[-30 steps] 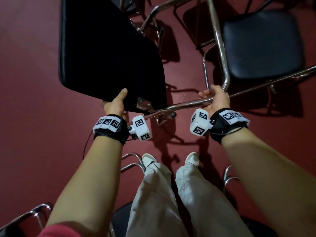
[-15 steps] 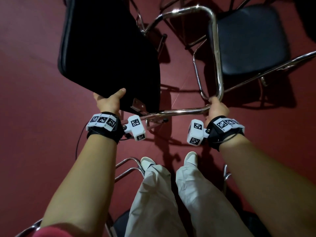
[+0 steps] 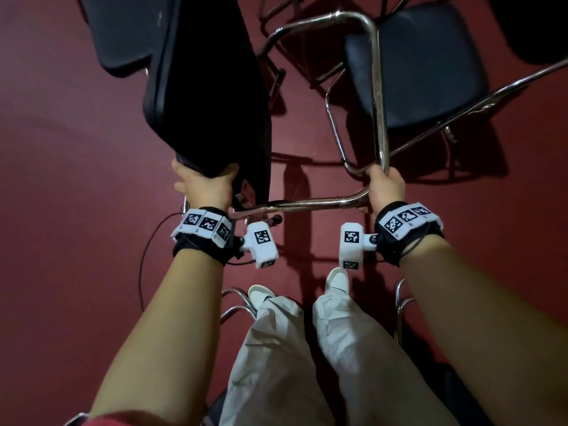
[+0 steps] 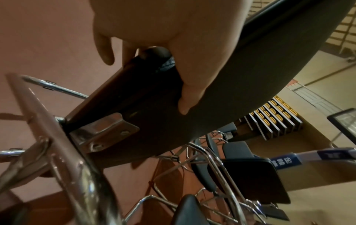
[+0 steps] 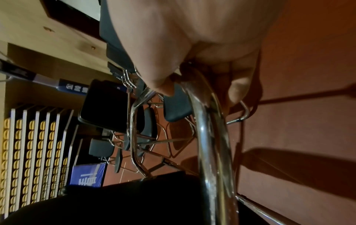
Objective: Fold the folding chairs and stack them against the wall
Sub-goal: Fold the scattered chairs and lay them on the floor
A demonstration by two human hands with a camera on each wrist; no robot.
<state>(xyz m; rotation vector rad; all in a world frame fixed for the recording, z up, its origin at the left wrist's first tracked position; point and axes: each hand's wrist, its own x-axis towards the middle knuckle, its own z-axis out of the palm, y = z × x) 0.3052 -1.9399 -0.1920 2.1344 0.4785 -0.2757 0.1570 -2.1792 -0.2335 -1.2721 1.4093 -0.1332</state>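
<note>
Chrome frame (image 3: pixel 378 96) in R hand (image 3: pixel 385 187) grip | seat (image 3: pixel 212 96) edge in L hand (image 3: pixel 204 189)

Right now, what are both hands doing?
Left hand: gripping the black seat by its edge.
Right hand: gripping the chrome frame.

I see a black seat pad (image 3: pixel 212 87) on a shiny chrome frame (image 3: pixel 376 87), over a dark red floor (image 3: pixel 61 179). My wristbands (image 3: pixel 204 224) show black-and-white square markers on white blocks, and my trousers (image 3: pixel 276 348) are pale grey above white shoes (image 3: pixel 338 279).
</note>
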